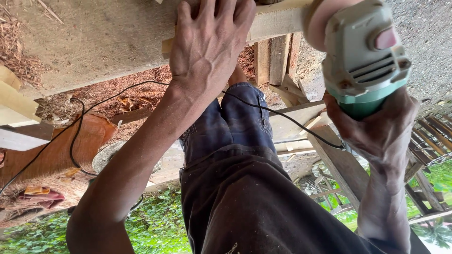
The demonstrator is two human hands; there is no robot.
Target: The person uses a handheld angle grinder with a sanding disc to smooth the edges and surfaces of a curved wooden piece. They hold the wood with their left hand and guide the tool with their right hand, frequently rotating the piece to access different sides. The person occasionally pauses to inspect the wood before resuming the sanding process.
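Observation:
My left hand lies palm-down on a pale wooden plank at the top of the view, fingers spread and pressing over its edge. At the upper right, my right hand grips the body of a green and grey angle grinder. The grinder's disc end sits against the plank's right part. A black power cable runs from the grinder across my blue jeans and off to the left.
A wide, dusty board lies to the left of the plank. Wood shavings and pale offcuts are at the far left. Short timber pieces stand behind my knees. Wooden slats are at the right.

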